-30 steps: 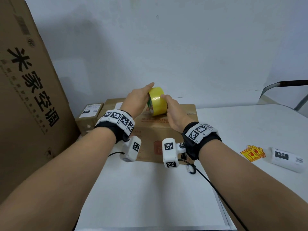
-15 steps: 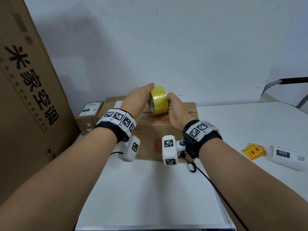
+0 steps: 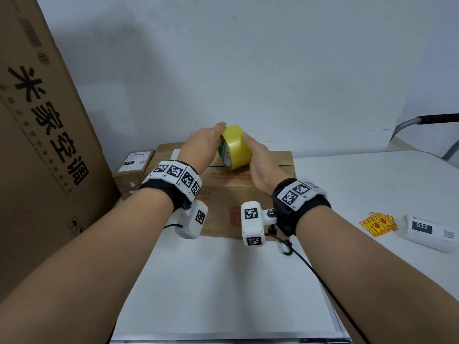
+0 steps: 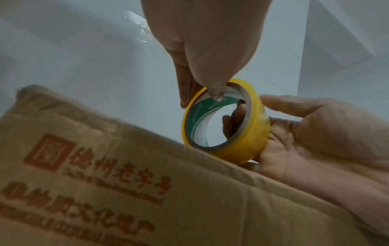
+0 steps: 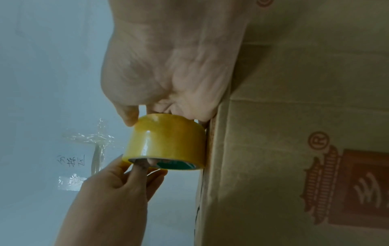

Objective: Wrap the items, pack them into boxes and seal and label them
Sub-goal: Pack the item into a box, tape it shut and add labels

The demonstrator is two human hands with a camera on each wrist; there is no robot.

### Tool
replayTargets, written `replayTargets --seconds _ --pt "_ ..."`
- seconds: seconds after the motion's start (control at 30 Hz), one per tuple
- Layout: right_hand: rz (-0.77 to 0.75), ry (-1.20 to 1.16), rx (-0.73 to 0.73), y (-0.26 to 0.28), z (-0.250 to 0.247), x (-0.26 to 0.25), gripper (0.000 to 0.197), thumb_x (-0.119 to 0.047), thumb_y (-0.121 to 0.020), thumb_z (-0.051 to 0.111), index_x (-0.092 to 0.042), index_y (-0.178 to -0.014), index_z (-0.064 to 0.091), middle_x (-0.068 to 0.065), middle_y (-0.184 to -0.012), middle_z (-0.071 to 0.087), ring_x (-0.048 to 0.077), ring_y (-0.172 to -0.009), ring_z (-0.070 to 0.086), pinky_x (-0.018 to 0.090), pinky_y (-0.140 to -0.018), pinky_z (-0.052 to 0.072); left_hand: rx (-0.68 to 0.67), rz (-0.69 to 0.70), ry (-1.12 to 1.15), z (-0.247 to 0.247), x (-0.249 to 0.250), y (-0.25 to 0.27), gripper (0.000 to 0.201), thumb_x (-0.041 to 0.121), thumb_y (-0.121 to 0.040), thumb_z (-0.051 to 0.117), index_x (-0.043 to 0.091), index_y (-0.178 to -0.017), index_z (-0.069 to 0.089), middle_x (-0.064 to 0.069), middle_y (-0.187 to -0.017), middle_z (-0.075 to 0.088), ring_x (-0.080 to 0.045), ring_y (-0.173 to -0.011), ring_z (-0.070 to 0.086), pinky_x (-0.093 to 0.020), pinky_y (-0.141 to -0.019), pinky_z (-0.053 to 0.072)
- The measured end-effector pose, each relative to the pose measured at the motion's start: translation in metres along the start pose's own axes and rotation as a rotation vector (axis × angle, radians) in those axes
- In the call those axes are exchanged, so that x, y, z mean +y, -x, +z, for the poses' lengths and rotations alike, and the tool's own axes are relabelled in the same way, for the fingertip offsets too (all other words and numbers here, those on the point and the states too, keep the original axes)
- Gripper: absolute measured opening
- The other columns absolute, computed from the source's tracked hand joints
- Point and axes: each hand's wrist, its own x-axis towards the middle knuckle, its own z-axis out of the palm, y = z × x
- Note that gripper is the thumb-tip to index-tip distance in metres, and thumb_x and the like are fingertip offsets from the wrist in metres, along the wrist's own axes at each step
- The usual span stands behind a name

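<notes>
both hands are on the yellow tape roll (image 3: 234,147), which we hold upright on its edge over the top of the printed carton (image 3: 248,194) that sits on the white tabletop (image 3: 223,281). our right hand (image 3: 260,165) cups the roll from the right, fingers reaching behind into the core and thumb lying along the outer band, so it is grasping the roll. our left hand (image 3: 202,147) pinches the near rim at the top, thumb tip inside the core and fingers on the outside.

we judge this to be the sealing step, with the loose end of the tape not yet lifted. no free tail shows in any view, so we cannot tell where the end lies.

to do it well, we should let the right hand carry the roll and free the left fingertips to feel round the band for the ridge. once found, we peel a short tail, press it over the far edge of the carton, and draw the roll toward us along the flap seam, keeping it straight and low. the risk is the thin film splitting or folding back on itself.

the yellow stickers (image 3: 378,223) and the white label roll (image 3: 432,232) lie well apart on the right.
</notes>
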Motion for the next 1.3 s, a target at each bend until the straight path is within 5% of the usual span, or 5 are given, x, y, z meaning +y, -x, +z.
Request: replayTargets --seconds 0.4,0.57,0.8,1.03,1.3 --pt "-0.073 0.071 -0.09 0.004 0.001 -0.002 0.022 -0.017 -0.084 0.041 -0.007 -0.096 0.058 0.009 -0.085 0.061 0.016 -0.077 0.056 0.032 -0.075 0.043 0.003 -0.077 0.104 0.007 -0.007 -0.006 0.048 0.003 -0.1 0.038 0.015 -0.147 0.038 -0.025 -0.105 0.065 -0.043 -0.095 0.06 -0.046 -0.08 0.048" --pt "-0.101 0.074 -0.095 0.003 -0.002 0.0 0.026 -0.007 -0.095 0.045 0.001 -0.115 0.059 0.014 -0.095 0.066 0.019 -0.08 0.063 0.03 -0.077 0.049 0.174 0.018 0.276 -0.007 0.0 0.001 0.065 -0.013 -0.085 0.037 0.007 -0.147 0.039 -0.016 -0.146 0.045 -0.033 -0.134 0.04 -0.037 -0.112 0.029" --pt "-0.116 0.058 -0.094 0.004 -0.003 -0.001 0.023 -0.005 -0.1 0.043 -0.004 -0.116 0.059 0.004 -0.088 0.066 0.0 -0.064 0.064 0.016 -0.064 0.049 0.228 0.28 0.07 -0.01 0.013 0.004 0.03 0.011 -0.1 0.049 0.005 -0.124 0.065 -0.011 -0.122 0.062 -0.029 -0.112 0.051 -0.039 -0.092 0.046" --pt "-0.121 0.092 -0.09 0.006 -0.001 -0.001 0.02 -0.009 -0.099 0.045 -0.011 -0.109 0.063 -0.001 -0.082 0.067 -0.003 -0.065 0.064 0.023 -0.075 0.049 0.268 0.383 -0.112 -0.01 0.014 0.004 0.013 0.001 -0.086 0.069 0.007 -0.097 0.07 -0.008 -0.099 0.063 -0.024 -0.09 0.056 -0.039 -0.062 0.054" --pt "-0.114 0.121 -0.111 0.009 0.0 -0.002 0.016 -0.016 -0.1 0.05 -0.016 -0.11 0.064 0.0 -0.09 0.069 0.005 -0.073 0.065 0.03 -0.079 0.055 0.022 0.287 -0.412 -0.037 0.039 0.005 0.016 -0.002 -0.095 0.046 0.005 -0.106 0.055 -0.009 -0.106 0.053 -0.025 -0.097 0.052 -0.031 -0.065 0.041"
